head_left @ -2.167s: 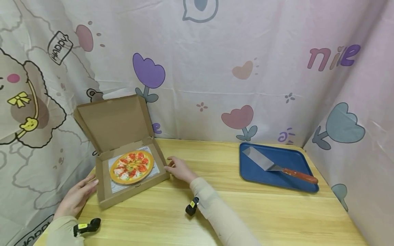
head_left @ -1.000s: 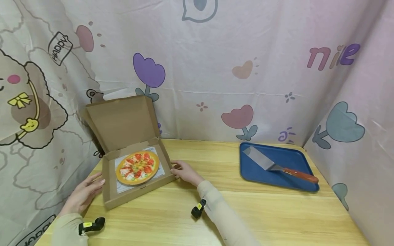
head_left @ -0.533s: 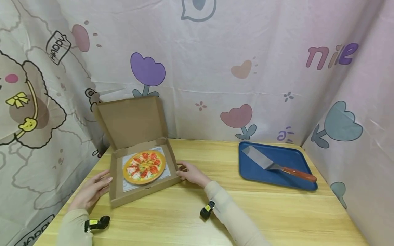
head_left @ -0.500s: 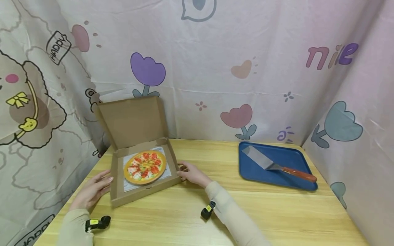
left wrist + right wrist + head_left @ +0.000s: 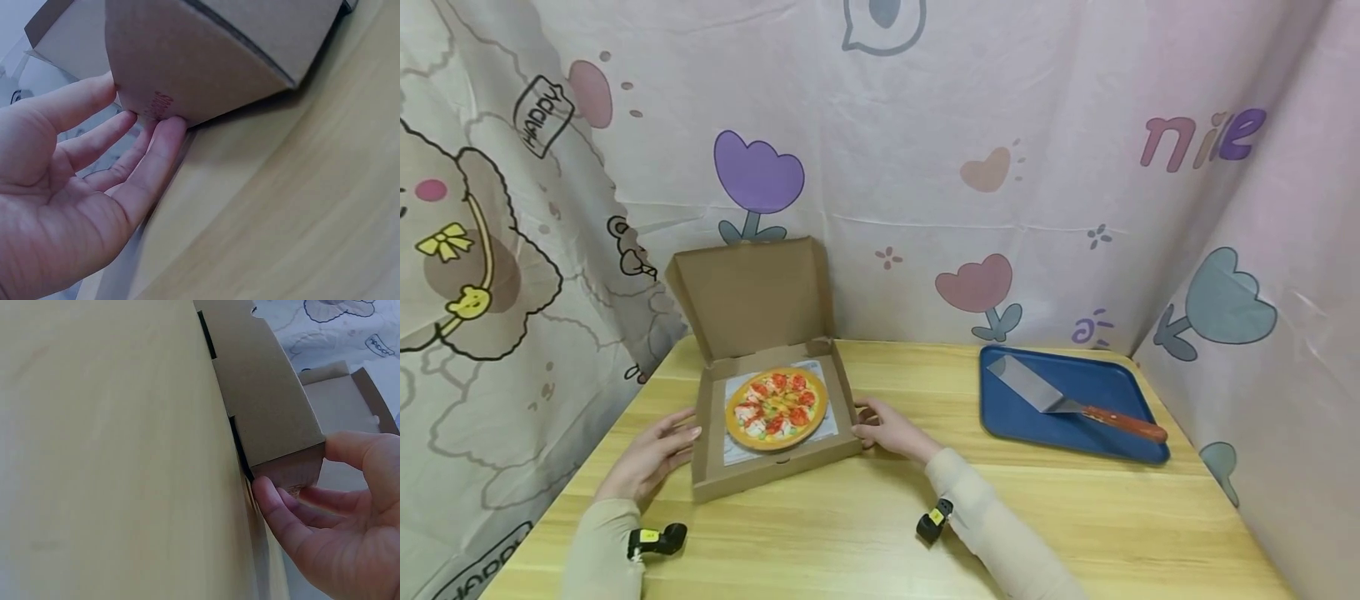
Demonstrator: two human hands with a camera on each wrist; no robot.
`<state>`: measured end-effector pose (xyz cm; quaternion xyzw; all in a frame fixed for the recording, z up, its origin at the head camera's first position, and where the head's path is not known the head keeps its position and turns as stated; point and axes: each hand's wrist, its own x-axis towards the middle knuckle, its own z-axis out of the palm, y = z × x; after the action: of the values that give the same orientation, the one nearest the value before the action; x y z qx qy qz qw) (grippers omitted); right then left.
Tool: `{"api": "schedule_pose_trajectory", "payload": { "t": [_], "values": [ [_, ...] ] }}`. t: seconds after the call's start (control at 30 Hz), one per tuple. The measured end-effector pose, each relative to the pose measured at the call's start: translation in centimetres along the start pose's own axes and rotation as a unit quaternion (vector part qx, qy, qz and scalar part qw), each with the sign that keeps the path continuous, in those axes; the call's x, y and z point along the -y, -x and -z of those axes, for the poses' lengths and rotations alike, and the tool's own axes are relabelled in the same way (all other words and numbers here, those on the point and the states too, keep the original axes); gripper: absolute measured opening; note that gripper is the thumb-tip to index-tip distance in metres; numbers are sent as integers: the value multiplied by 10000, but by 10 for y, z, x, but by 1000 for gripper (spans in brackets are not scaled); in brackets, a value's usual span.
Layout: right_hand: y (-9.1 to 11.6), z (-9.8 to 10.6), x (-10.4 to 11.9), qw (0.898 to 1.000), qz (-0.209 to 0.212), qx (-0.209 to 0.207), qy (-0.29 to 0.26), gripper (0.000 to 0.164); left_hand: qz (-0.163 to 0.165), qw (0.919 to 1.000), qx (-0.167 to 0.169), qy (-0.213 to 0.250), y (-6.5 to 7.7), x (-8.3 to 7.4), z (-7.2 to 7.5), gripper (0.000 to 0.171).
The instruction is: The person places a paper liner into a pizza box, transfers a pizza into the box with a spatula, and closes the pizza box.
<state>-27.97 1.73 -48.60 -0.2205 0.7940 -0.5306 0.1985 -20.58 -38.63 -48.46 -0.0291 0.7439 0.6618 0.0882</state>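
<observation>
An open cardboard pizza box point(image 5: 775, 473) stands on the left part of the table, its lid point(image 5: 756, 300) raised at the back. Inside, a pizza point(image 5: 777, 408) with red and white toppings lies on a printed paper sheet point(image 5: 735, 454). My left hand point(image 5: 651, 457) touches the box's left side with its fingertips, the fingers mostly straight in the left wrist view. At the right front corner, my right hand point(image 5: 895, 432) holds the box; the right wrist view shows its thumb point(image 5: 347, 447) at the wall's top edge and curled fingers point(image 5: 281, 515) lower down.
A blue tray point(image 5: 1022, 433) lies at the right back of the wooden table point(image 5: 850, 542). On it rests a metal spatula point(image 5: 1037, 390) with a wooden handle, which reaches over the tray's right rim. A patterned curtain point(image 5: 880, 167) hangs behind and at both sides.
The pizza box, with the pizza in it, has slid to the right across the table, and both hands have moved along with it. The tray and spatula stay where they were.
</observation>
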Motion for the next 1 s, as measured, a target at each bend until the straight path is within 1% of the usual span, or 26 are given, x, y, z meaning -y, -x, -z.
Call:
{"api": "schedule_pose_trajectory", "payload": {
  "t": [0.17, 0.43, 0.57, 0.77, 1.0],
  "values": [
    [12, 8, -4, 10000, 87, -44, 14, 58, -3, 9999, 111, -109, -5, -2, -14, 75],
    [28, 24, -12, 9998, 133, -145, 53, 56, 59, 9997, 172, -134, -17, -5, -34, 74],
    [35, 31, -15, 9996, 166, -210, 21, 55, 96, 9998, 101, -136, -22, -8, -46, 73],
    [48, 44, -21, 9995, 161, -263, 53, 54, 43, 9998, 108, -140, -29, -10, -64, 70],
    [66, 58, -25, 9993, 201, -309, 98, 53, 2, 9995, 264, -194, -38, -14, -83, 71]
  ]
}}
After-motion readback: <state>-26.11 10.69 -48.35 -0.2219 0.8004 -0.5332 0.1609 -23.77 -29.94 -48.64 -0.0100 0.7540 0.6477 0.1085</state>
